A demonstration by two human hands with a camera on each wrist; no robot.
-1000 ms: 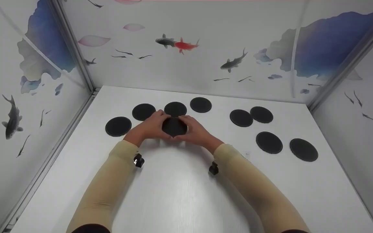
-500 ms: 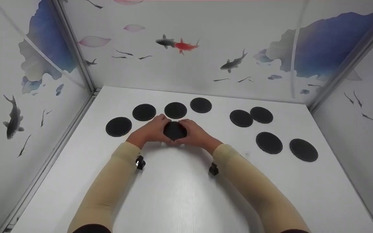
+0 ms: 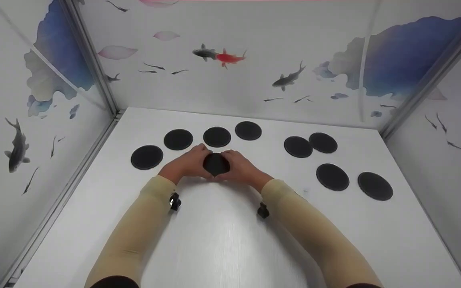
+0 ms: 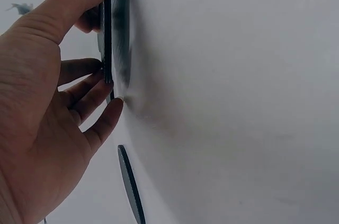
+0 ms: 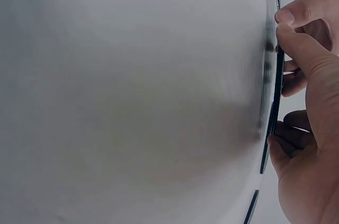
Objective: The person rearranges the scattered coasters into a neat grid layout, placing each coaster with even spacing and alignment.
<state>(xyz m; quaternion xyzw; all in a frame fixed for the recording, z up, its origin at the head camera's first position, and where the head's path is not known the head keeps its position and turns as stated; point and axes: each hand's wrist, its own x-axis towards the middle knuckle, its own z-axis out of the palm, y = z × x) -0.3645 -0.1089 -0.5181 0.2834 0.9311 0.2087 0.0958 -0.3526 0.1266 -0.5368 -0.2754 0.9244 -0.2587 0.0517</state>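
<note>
Both hands hold one black disc [image 3: 216,164] between them, below the middle disc of the back row. The left hand [image 3: 193,162] grips its left edge and the right hand [image 3: 241,168] its right edge, the two thumbs meeting at the near edge. In the left wrist view the disc [image 4: 107,38] is seen edge-on, a little off the white surface, with the left hand's [image 4: 47,107] thumb and fingers on it. The right wrist view shows the right hand [image 5: 312,113] pinching the disc's rim, beside the other hand's thumb.
Three black discs lie behind the hands, among them the nearest one [image 3: 217,137]; another disc [image 3: 147,157] lies to the left. Several discs, such as this one [image 3: 332,177], lie on the right. White panels with printed fish enclose the table [image 3: 222,248].
Both hands have drawn the held disc slightly toward the person, so a gap now shows between it and the disc behind. The other discs have stayed in place.
</note>
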